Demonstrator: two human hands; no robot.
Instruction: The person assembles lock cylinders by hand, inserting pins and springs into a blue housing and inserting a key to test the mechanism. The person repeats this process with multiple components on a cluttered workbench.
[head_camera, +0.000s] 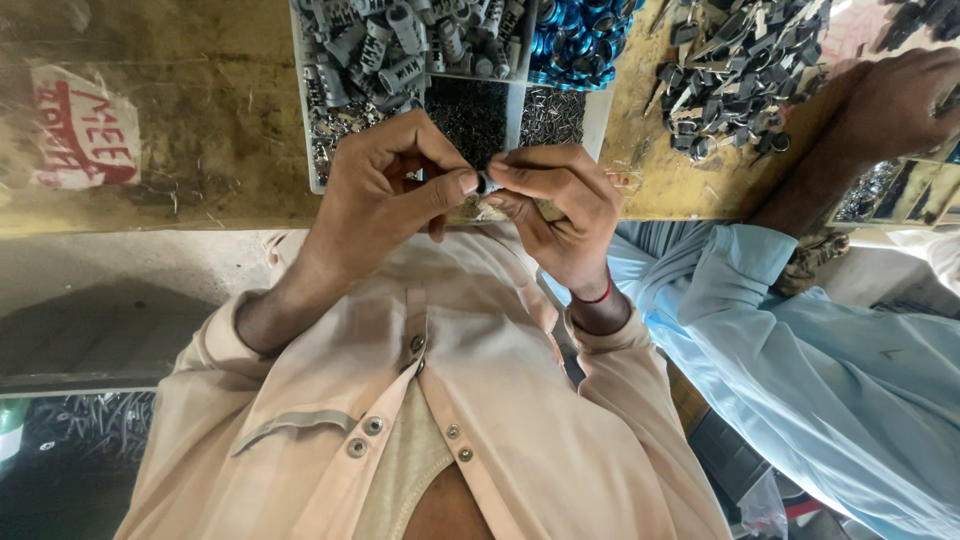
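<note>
Small metal part — pinched between left hand and right hand.

We see a worn, scratched wooden bench with a matt, stained top. The far tray looks like pale smooth plastic, holding dull grey metal parts and glossy blue rings. Our shirt is soft matt cloth.
</note>
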